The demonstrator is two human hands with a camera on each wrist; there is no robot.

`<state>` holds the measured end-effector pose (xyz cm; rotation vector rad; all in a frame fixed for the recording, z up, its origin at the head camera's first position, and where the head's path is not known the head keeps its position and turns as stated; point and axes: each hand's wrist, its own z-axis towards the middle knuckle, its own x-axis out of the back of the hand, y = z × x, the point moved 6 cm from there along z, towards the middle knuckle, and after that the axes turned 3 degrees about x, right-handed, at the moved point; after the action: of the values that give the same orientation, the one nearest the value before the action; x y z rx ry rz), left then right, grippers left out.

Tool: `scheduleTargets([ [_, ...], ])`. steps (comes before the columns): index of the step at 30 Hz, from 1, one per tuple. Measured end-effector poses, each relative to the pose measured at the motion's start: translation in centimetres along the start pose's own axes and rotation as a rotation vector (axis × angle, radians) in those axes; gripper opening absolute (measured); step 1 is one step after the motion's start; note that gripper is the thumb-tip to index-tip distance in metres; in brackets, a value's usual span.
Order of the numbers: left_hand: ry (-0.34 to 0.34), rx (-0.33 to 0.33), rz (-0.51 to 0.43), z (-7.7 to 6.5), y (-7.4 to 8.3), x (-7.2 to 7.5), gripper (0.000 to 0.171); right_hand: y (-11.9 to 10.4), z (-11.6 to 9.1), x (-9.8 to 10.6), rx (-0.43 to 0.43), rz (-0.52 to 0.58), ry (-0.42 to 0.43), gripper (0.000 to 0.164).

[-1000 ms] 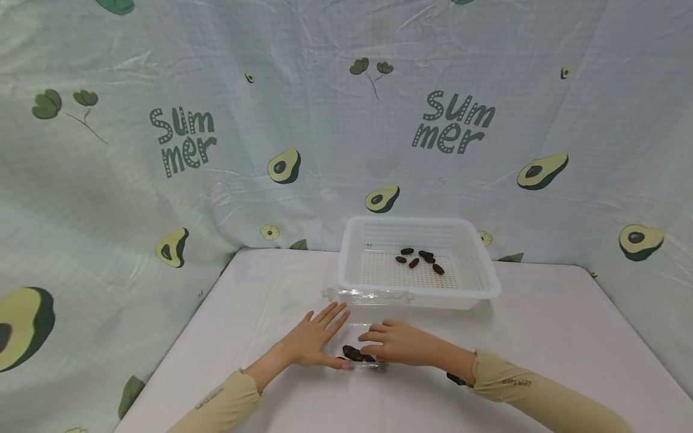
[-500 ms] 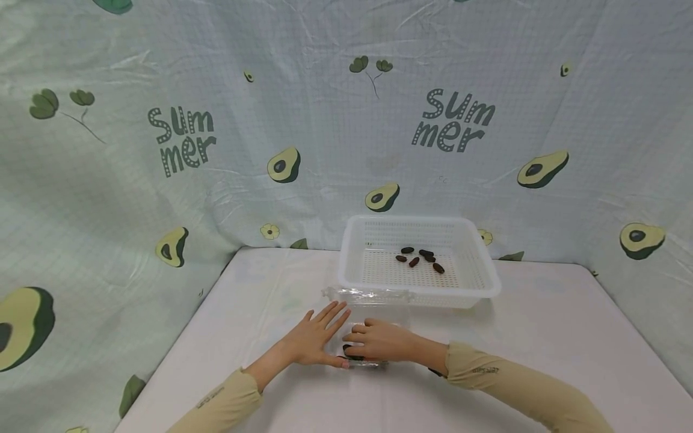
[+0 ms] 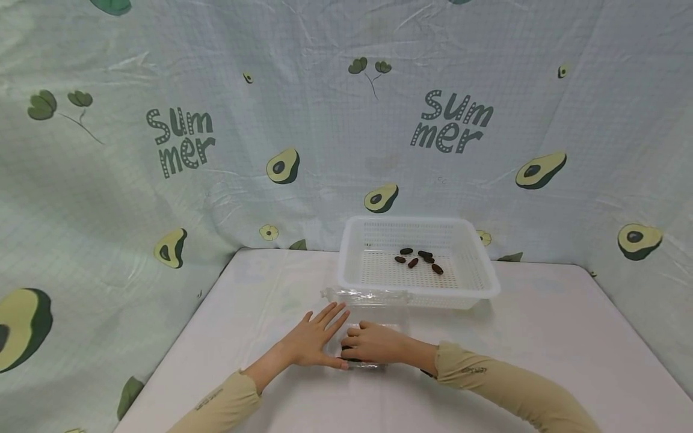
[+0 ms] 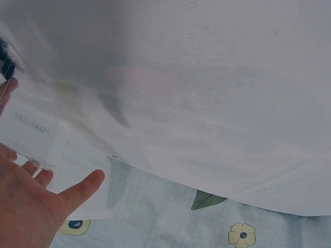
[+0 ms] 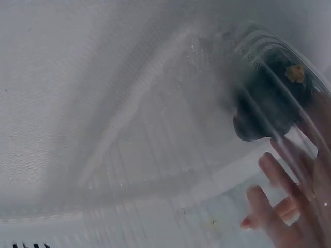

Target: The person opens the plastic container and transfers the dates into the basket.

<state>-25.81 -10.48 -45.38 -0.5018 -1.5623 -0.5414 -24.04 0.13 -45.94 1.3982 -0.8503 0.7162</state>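
Note:
A clear plastic box (image 3: 370,365) lies low on the table in front of me, its see-through raised edge (image 3: 373,296) reaching back toward the basket. Dark brown dates (image 3: 351,356) sit in its front left part, mostly hidden by my right hand. With fingers spread, my left hand (image 3: 310,341) rests along the box's left side, thumb at the front left corner. My right hand (image 3: 379,344) is bent over the box, its fingertips around a date. Through the clear wall, the right wrist view shows dark dates (image 5: 271,98) against the right fingers (image 5: 279,175).
Behind the box stands a white perforated plastic basket (image 3: 482,293) with several dates (image 3: 414,263) on its bottom. The table (image 3: 541,337) has a pale cover. A curtain (image 3: 325,120) printed with avocados hangs behind and at the sides.
My right hand has moved left within the box, and its fingers now cover more of the dates. The left hand and the basket have stayed in place.

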Motion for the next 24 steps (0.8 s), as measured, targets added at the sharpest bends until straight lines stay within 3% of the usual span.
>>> scheduleTargets([
  [24, 0.01, -0.001, 0.008, 0.0, 0.01, -0.04, 0.099, 0.18, 0.13, -0.48, -0.006, 0.02, 0.019, 0.017],
])
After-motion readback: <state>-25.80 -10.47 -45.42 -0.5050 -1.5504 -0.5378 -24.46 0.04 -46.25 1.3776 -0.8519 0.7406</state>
